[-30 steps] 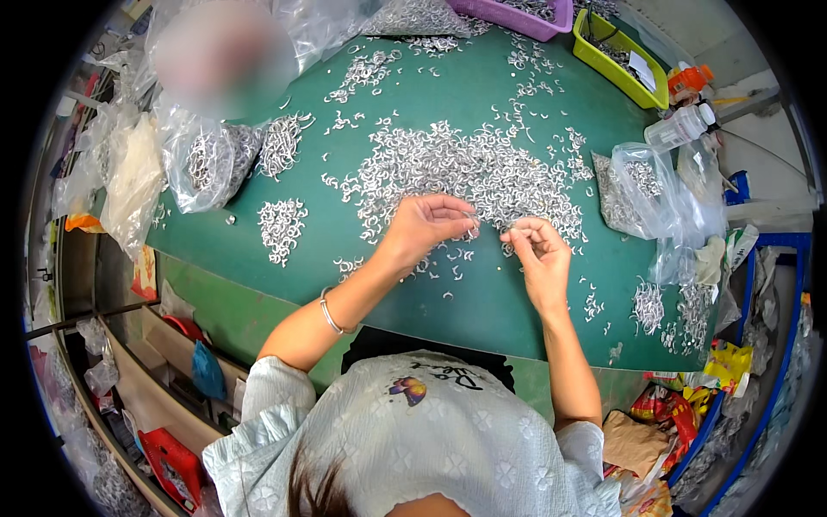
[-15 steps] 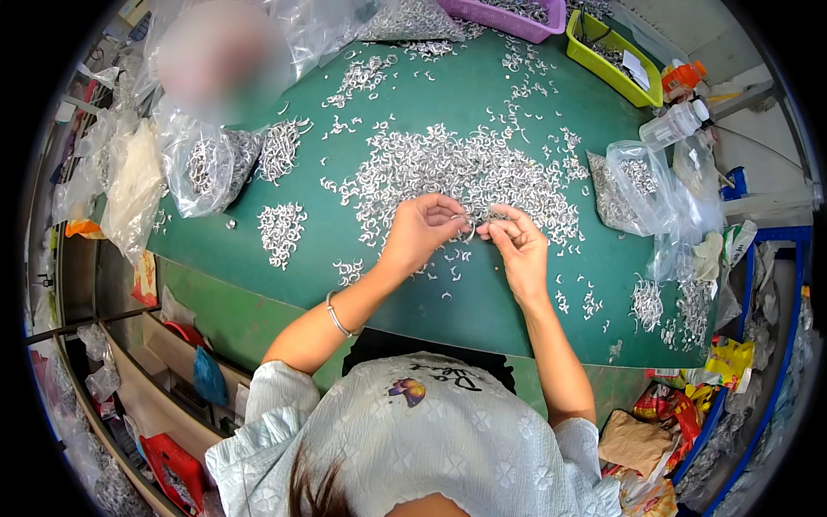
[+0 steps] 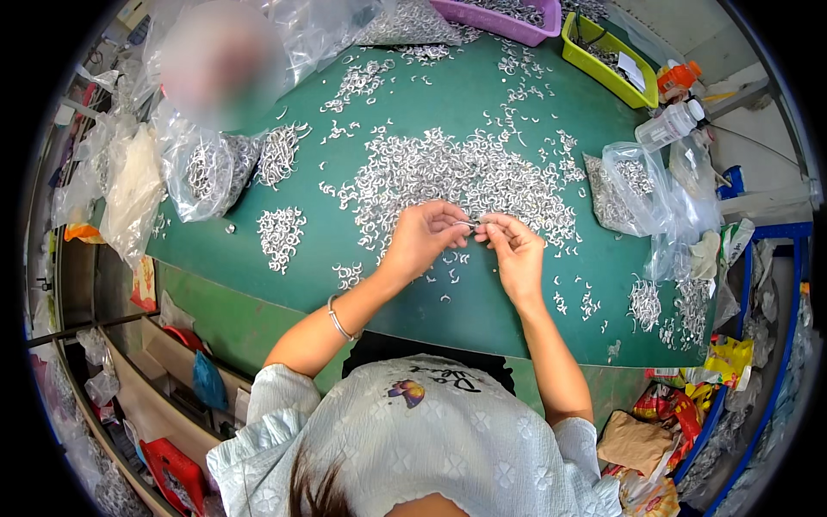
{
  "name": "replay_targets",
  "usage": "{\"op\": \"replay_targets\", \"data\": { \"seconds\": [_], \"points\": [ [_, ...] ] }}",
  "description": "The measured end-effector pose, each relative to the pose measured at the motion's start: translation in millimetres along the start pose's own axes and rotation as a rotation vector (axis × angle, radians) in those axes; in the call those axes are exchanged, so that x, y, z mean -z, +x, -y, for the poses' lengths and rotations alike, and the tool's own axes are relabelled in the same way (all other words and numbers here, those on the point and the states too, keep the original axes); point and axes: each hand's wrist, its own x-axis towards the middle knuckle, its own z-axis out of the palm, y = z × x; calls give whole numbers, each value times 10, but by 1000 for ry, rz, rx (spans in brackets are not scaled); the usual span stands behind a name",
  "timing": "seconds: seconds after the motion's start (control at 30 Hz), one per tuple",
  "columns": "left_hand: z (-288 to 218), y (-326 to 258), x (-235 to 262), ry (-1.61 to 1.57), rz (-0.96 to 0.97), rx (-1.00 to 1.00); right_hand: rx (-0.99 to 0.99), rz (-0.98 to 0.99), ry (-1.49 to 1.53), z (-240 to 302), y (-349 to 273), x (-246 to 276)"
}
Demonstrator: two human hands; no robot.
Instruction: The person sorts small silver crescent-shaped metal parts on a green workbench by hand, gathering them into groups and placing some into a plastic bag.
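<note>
My left hand [image 3: 424,237] and my right hand [image 3: 519,254] meet just above the near edge of a big heap of small silvery curved metal pieces [image 3: 448,172] on the green table. Pinched between the fingertips of both hands is a small curved metal piece [image 3: 468,224]; its exact shape is partly hidden by the fingers. A few loose pieces [image 3: 453,258] lie on the table below my hands. Left of the heap sits a smaller pile of the same pieces [image 3: 280,239].
A clear plastic bag of pieces [image 3: 215,168] stands at the left, another bag [image 3: 616,194] at the right. Along the far edge are a purple basket [image 3: 508,24] and a yellow-green basket [image 3: 603,60]. A clear bottle [image 3: 670,124] lies at the right. A person is across the table.
My hands have drawn slightly closer together, and the right fingers have closed in on the piece. The curved piece has turned from nearly upright to flatter.
</note>
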Motion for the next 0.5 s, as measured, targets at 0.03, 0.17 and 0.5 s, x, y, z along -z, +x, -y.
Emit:
{"op": "replay_targets", "data": {
  "seconds": [0.03,0.17,0.5],
  "points": [
    [7,-3,-24,-12,9,9,21,4,-9,18,-21,-23],
    [14,-42,-99,62,-7,-32,27,54,-135,63,-57,-33],
    [-44,-52,-128,-40,87,24,247,34,-480,204,-65,39]
  ]
}}
